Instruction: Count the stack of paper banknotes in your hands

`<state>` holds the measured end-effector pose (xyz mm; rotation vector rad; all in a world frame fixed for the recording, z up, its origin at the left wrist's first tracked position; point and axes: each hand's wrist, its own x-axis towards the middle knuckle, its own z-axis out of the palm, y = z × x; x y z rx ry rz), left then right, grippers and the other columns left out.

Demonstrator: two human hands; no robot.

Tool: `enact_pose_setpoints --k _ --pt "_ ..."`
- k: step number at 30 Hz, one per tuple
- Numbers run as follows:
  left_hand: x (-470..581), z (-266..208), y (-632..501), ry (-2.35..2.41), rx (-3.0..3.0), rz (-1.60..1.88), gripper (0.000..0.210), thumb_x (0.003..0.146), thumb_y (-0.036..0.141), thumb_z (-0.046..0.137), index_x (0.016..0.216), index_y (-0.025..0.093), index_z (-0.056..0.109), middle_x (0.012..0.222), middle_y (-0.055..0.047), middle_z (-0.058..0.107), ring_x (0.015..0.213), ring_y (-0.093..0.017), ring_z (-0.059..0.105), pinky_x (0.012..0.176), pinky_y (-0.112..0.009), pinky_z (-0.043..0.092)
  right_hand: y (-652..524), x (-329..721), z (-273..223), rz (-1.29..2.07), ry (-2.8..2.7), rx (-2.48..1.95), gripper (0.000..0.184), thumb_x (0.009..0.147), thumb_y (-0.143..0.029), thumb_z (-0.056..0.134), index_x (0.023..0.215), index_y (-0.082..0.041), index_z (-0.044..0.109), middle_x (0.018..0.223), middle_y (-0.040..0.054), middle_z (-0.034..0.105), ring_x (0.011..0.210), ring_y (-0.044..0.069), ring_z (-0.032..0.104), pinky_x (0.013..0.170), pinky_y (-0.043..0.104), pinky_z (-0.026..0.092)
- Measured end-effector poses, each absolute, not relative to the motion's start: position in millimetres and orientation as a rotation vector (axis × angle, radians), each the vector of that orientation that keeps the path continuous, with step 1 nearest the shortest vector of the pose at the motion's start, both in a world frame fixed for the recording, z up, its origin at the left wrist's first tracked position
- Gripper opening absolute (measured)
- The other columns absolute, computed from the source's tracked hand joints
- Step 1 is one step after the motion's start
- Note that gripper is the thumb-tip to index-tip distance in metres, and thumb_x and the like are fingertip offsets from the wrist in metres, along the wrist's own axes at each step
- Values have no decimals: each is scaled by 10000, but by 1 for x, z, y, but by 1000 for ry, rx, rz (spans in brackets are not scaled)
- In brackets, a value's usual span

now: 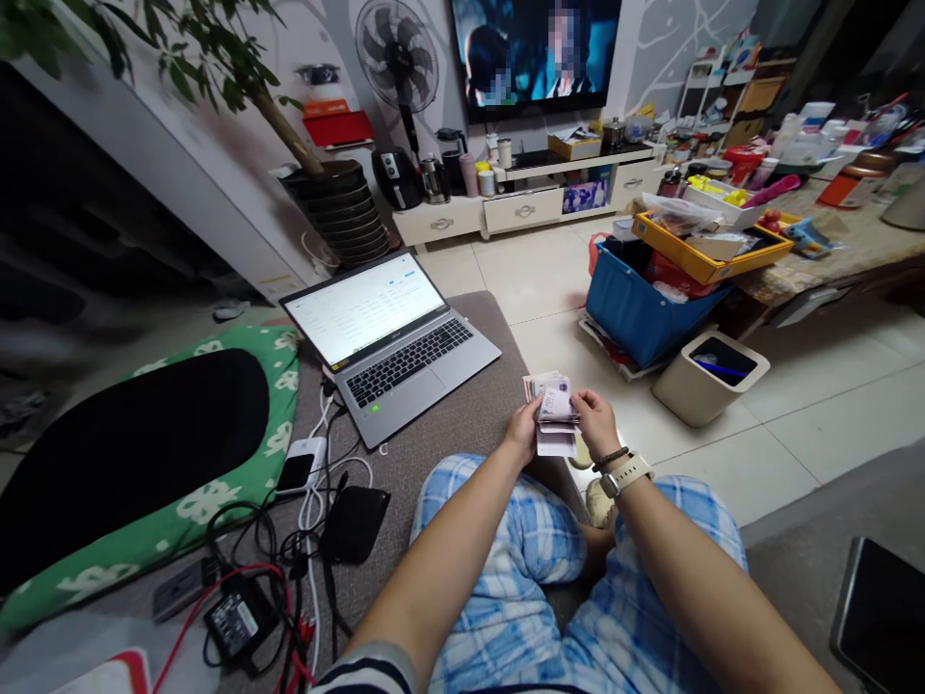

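Observation:
A small stack of banknotes (pixel 556 405) is held out over my knees, its notes fanned at the top and folded over lower down. My left hand (pixel 523 428) grips the left edge of the stack, thumb on top. On the other side my right hand (pixel 595 424) pinches the right edge of the notes between thumb and fingers. A watch (pixel 625 475) with a pale strap and a dark bracelet (pixel 611 458) are on my right wrist. Left of the notes, an open laptop (pixel 405 357) rests on the grey sofa seat (pixel 411 482) with a lit screen.
Cables, a power adapter (pixel 242 617) and a black pouch (pixel 356 523) lie left of my legs. A green cushion (pixel 285 386) is farther left. To the right stand a beige bin (pixel 686 395), a blue crate (pixel 628 308) and a cluttered table (pixel 780 275). A phone-like dark device (pixel 885 617) lies at right.

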<state>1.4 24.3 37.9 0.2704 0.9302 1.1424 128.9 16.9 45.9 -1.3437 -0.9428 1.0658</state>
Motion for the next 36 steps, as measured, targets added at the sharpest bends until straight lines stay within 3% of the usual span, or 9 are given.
enact_pose_setpoints --k 8,16,29,36 --pt "6 29 24 894 272 1141 207 769 312 750 822 116 707 830 -124 764 880 -285 729 871 -385 536 17 134 36 1099 -937 -1313 340 665 -523 697 698 -196 608 638 -11 579 616 157 488 604 291 405" --pt "10 16 27 857 268 1164 181 801 285 713 826 107 708 748 -99 742 693 -216 689 764 -337 517 17 141 31 1118 -949 -1312 392 646 -544 728 724 -176 622 641 -24 572 607 131 470 596 271 385" --pt "12 8 30 857 282 1168 205 809 290 708 858 91 719 808 -129 761 762 -233 713 796 -343 515 12 142 35 1068 -965 -1331 409 642 -562 737 701 -176 613 671 -15 583 616 127 473 591 268 387" --pt "13 8 30 891 268 1173 171 843 252 659 841 90 710 767 -112 752 662 -199 680 734 -321 508 10 140 41 1074 -974 -1320 426 629 -576 746 707 -177 615 654 -17 570 610 128 471 573 266 386"
